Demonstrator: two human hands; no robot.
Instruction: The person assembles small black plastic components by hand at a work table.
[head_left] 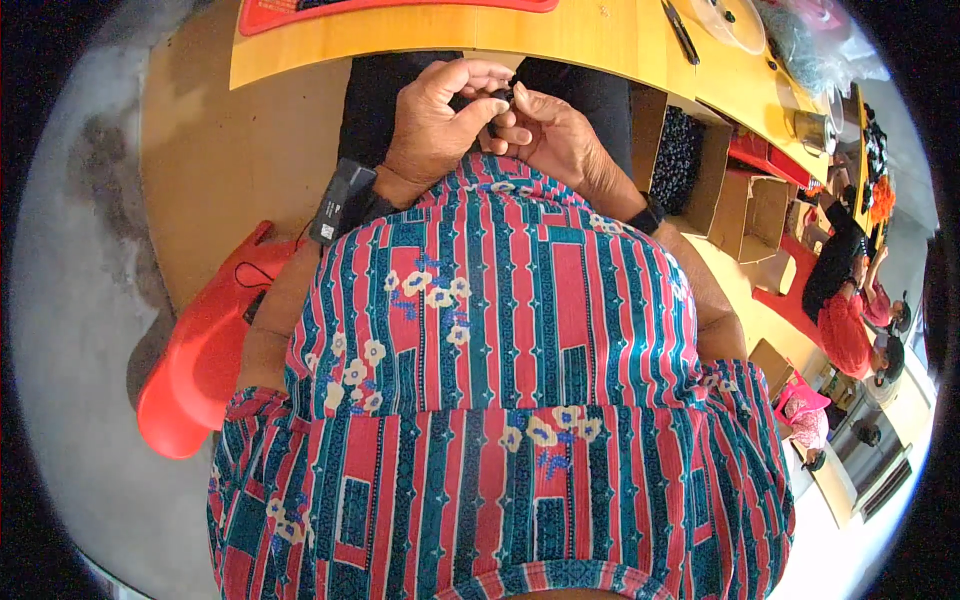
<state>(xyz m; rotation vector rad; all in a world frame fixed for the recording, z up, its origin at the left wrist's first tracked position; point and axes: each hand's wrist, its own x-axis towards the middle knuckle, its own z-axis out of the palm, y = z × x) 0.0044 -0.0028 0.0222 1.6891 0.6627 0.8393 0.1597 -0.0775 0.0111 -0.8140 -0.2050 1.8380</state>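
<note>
Black and small, the piece point(504, 94) I watch from afar sits between the two hands, in front of the striped, flowered shirt point(480, 330) and just short of the near edge of the yellow table point(580, 45), its shape mostly hidden from me by fingers. I see the left hand point(440, 108) pinching it between thumb and fingers, while the right hand point(560, 135) grips it too, thumb against its side. Around them I make out a red tray point(400, 14) on the table, a long black tool point(682, 33) beside a clear bowl point(748, 38) to the right, and a red chair point(190, 375) at the left.
</note>
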